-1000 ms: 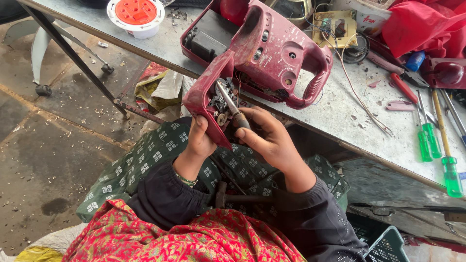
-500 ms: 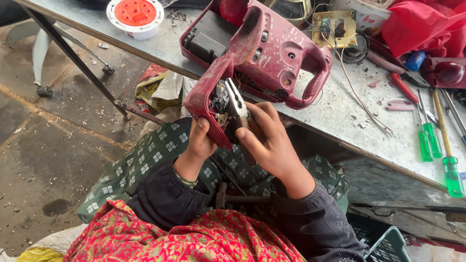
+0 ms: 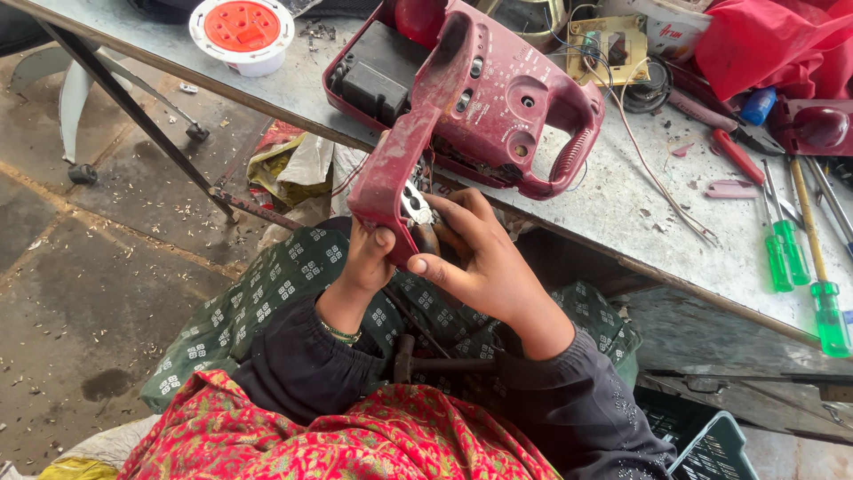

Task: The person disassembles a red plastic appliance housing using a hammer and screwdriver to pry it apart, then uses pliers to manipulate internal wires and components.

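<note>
Red tool housing (image 3: 462,116) gripped by left hand (image 3: 369,262), right hand (image 3: 480,262) pinching pliers (image 3: 416,209) inside; long axis slanting up-right from hands onto bench (image 3: 622,222).

The left hand (image 3: 369,258) is raised at the lower end of the red tool casing (image 3: 462,107), its fingers curled around that end and the thumb pressed against its side. The right hand (image 3: 484,267) is held just right of the same end, fingers bent inward onto the casing's open underside. Both forearms are angled upward from the lap, covered by dark sleeves.
</note>
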